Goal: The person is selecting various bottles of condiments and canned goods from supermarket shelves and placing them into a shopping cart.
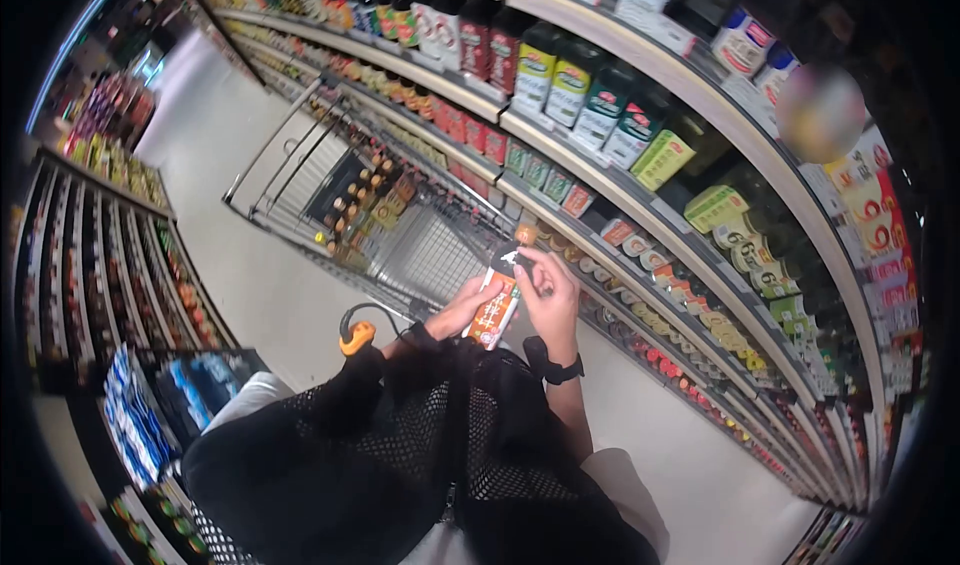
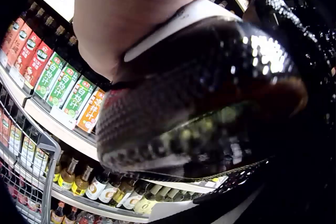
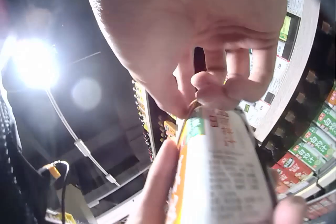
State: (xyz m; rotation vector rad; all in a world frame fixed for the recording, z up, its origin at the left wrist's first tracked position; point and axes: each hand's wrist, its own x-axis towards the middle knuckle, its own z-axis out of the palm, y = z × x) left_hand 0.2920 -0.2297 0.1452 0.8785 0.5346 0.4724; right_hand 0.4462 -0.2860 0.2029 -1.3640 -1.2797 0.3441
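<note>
A sauce bottle (image 1: 490,310) of dark glass with an orange and white label is tilted in front of the person's chest. The left hand (image 1: 462,305) grips its lower body, thumb across the label. In the left wrist view the dark glass base of the bottle (image 2: 210,103) fills the middle, below that hand. At the bottle's upper end is the right hand (image 1: 552,293), its thumb and bent fingers pinching near the neck. In the right wrist view this right hand (image 3: 189,29) hides the neck, and printed text on the side label (image 3: 233,166) faces the camera.
A shopping cart (image 1: 300,165) stands ahead on the left, with several dark bottles (image 1: 375,200) inside. Long shelves (image 1: 580,135) of bottles and cartons run along the right. Another rack (image 1: 110,265) lines the left of the aisle floor (image 1: 195,165). An orange-ended cable (image 1: 357,337) hangs by the left arm.
</note>
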